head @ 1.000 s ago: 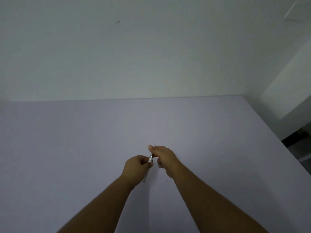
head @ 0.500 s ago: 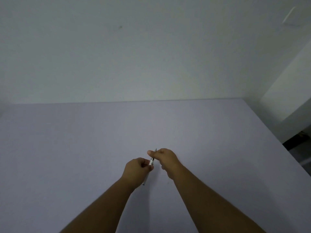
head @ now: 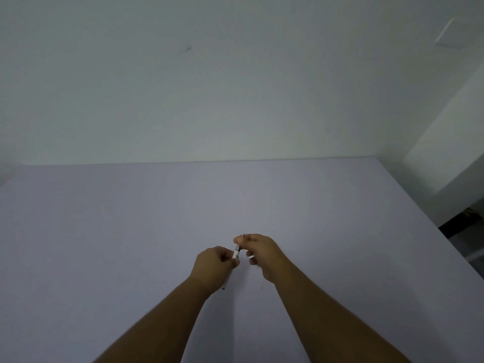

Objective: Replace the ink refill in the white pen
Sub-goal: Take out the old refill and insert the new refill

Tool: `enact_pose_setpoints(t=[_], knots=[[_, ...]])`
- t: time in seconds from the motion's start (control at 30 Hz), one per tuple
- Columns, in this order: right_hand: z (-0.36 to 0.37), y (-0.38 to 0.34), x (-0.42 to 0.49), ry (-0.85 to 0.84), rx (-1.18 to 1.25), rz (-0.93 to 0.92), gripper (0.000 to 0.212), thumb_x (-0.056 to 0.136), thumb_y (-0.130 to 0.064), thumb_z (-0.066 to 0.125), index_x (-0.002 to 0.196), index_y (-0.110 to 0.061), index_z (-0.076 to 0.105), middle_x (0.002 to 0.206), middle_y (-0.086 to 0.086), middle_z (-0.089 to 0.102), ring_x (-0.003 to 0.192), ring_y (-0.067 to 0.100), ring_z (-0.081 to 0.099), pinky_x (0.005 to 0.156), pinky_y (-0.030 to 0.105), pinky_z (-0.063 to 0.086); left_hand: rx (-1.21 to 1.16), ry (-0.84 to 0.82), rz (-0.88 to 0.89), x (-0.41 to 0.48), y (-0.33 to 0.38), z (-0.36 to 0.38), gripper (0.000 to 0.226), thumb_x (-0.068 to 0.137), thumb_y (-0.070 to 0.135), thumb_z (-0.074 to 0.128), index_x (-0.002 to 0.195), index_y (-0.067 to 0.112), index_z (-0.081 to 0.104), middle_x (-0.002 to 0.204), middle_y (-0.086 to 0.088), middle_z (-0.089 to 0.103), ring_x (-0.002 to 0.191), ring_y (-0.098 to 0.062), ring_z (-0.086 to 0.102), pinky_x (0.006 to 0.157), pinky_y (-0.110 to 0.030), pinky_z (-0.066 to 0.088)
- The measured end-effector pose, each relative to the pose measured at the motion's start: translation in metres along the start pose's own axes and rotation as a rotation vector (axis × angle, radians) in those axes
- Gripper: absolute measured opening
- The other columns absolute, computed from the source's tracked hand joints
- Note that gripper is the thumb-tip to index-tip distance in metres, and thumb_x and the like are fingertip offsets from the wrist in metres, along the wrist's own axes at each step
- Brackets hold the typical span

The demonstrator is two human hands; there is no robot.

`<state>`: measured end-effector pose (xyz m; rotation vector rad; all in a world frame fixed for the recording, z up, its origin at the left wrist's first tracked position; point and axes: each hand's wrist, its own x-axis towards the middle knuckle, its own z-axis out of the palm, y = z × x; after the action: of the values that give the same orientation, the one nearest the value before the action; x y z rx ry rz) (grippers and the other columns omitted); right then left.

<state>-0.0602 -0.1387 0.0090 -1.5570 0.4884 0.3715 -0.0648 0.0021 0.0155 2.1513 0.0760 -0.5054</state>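
Centrally, head view: white pen (head: 235,255), held over the table (head: 104,244) between both hands, tilted with its far end toward the wall (head: 235,87). Left hand (head: 213,265) was closed round the barrel; the lower tip showed below that fist. Right hand (head: 258,251) pinched the far section between thumb and forefinger, its other fingers curled; a small pale piece showed among them, too small to identify. A darker, greyish band marked the junction between the two grips.

Step, as judged: separating or rejoining the front section at that junction. Done well, it called for a steady barrel in the left hand, a straight turn or pull along the pen's axis with the right, and light pressure so that no small part sprang loose. Whether a refill sat inside could not be told.

Materials: pen slim, cylindrical, smooth, likely plastic. Table flat, matt, pale lavender, hard-edged. Wall plain, matt, off-white, with one small dark mark.
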Motion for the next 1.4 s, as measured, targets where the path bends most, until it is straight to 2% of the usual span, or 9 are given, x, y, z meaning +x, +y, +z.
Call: enact_pose_setpoints(t=[0.13, 0.3, 0.43, 0.6, 0.77, 0.9, 1.07, 1.23, 1.4], knots=[[0.0016, -0.0032, 0.0004, 0.07, -0.18, 0.06, 0.035, 0.081, -0.048, 0.064, 0.085, -0.014, 0.06, 0.074, -0.002, 0.054, 0.065, 0.013, 0.046, 0.059, 0.024, 0.04, 0.034, -0.007, 0.023, -0.0006, 0.0019, 0.0028, 0.017, 0.086, 0.025, 0.063, 0.096, 0.013, 0.069, 0.085, 0.001, 0.065, 0.07, -0.009, 0.056, 0.057, -0.016, 0.041], [-0.001, -0.0029, -0.0007, -0.019, 0.0, 0.001, 0.012, 0.085, -0.031, 0.064, 0.083, -0.02, 0.067, 0.086, 0.0, 0.063, 0.073, 0.013, 0.049, 0.062, 0.024, 0.043, 0.04, 0.001, 0.03, 0.0005, 0.0029, 0.0009, 0.016, 0.086, 0.025, 0.063, 0.096, 0.014, 0.068, 0.082, 0.003, 0.064, 0.067, -0.006, 0.056, 0.051, -0.013, 0.039], [0.0024, -0.0053, 0.0012, 0.059, -0.25, 0.037, 0.038, 0.078, -0.053, 0.064, 0.074, -0.016, 0.058, 0.074, -0.001, 0.057, 0.066, 0.013, 0.047, 0.063, 0.026, 0.041, 0.057, -0.013, 0.038, -0.0004, 0.0011, 0.0027, 0.016, 0.086, 0.026, 0.063, 0.096, 0.014, 0.069, 0.084, 0.001, 0.066, 0.067, -0.006, 0.056, 0.05, -0.013, 0.039], [0.0009, -0.0044, 0.0005, -0.004, -0.041, -0.011, 0.01, 0.084, -0.03, 0.064, 0.082, -0.021, 0.067, 0.084, -0.003, 0.063, 0.074, 0.013, 0.05, 0.063, 0.024, 0.043, 0.052, 0.007, 0.025, 0.0015, 0.0022, -0.001, 0.018, 0.086, 0.025, 0.064, 0.099, 0.013, 0.068, 0.084, 0.001, 0.065, 0.066, -0.006, 0.055, 0.049, -0.012, 0.039], [0.0026, -0.0044, 0.0025, 0.078, -0.268, 0.0, 0.039, 0.076, -0.05, 0.068, 0.07, -0.014, 0.055, 0.068, -0.001, 0.052, 0.064, 0.014, 0.046, 0.061, 0.028, 0.042, 0.067, -0.007, 0.028, -0.0006, 0.0005, 0.0001, 0.019, 0.086, 0.026, 0.063, 0.099, 0.013, 0.068, 0.084, 0.0, 0.065, 0.067, -0.009, 0.057, 0.049, -0.013, 0.04], [-0.0007, -0.0039, -0.0007, -0.015, -0.047, -0.036, 0.01, 0.083, -0.032, 0.065, 0.082, -0.022, 0.067, 0.084, -0.003, 0.064, 0.075, 0.012, 0.052, 0.063, 0.025, 0.046, 0.057, 0.007, 0.022, 0.0009, 0.0027, -0.0042, 0.019, 0.086, 0.025, 0.064, 0.099, 0.012, 0.068, 0.089, -0.003, 0.068, 0.073, -0.013, 0.059, 0.051, -0.013, 0.04], [-0.0007, -0.0055, 0.0, 0.068, -0.229, -0.002, 0.029, 0.078, -0.044, 0.068, 0.072, -0.018, 0.058, 0.073, 0.0, 0.055, 0.065, 0.014, 0.048, 0.058, 0.025, 0.042, 0.057, -0.017, 0.039, -0.0018, 0.0042, -0.002, 0.018, 0.086, 0.025, 0.063, 0.099, 0.012, 0.068, 0.085, -0.001, 0.065, 0.068, -0.009, 0.057, 0.049, -0.012, 0.04], [-0.0021, -0.0035, -0.0021, -0.023, -0.058, -0.036, 0.011, 0.083, -0.031, 0.065, 0.083, -0.02, 0.068, 0.083, -0.001, 0.062, 0.074, 0.014, 0.05, 0.063, 0.026, 0.045, 0.052, -0.012, 0.041, -0.0011, 0.0041, -0.0034, 0.012, 0.086, 0.025, 0.063, 0.092, 0.016, 0.067, 0.079, 0.002, 0.063, 0.062, -0.006, 0.054, 0.047, -0.013, 0.04], [0.0025, -0.0058, -0.0001, 0.088, -0.295, -0.022, 0.043, 0.076, -0.053, 0.066, 0.062, -0.017, 0.05, 0.062, -0.001, 0.047, 0.058, 0.013, 0.041, 0.057, 0.026, 0.036, 0.062, -0.007, 0.05, -0.0021, 0.0022, 0.0004, 0.012, 0.086, 0.026, 0.062, 0.091, 0.016, 0.068, 0.075, 0.005, 0.062, 0.06, -0.005, 0.054, 0.047, -0.011, 0.037]])
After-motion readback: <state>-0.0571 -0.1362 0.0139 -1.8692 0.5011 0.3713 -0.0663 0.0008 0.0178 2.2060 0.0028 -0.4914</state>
